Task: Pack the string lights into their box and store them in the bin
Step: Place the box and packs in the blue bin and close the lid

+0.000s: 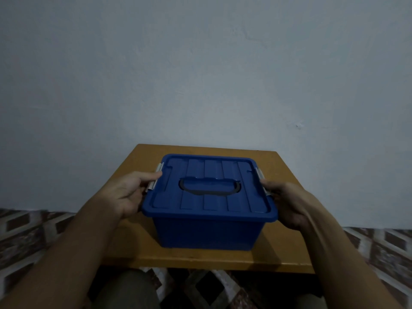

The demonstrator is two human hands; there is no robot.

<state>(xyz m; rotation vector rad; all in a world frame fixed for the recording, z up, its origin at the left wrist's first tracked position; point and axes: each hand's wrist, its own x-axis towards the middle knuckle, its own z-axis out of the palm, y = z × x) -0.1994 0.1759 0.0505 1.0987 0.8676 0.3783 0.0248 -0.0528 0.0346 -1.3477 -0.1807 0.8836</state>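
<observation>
Both arms are bare from the near edge of the view up to the wrists. The left forearm (66,248) looks smooth, while the right forearm (347,248) shows long raised tendon lines running toward the wrist. The left hand (131,192) and the right hand (287,204) are bare too. Low between the arms, the legs wear trousers (140,297) of plain, unpatterned cloth. Their colour seems a dull olive-grey, though the dim light makes that uncertain. The left knee (124,284) shows as a broad rounded shape, and the right knee (312,303) is only a dark sliver at the near edge.
</observation>
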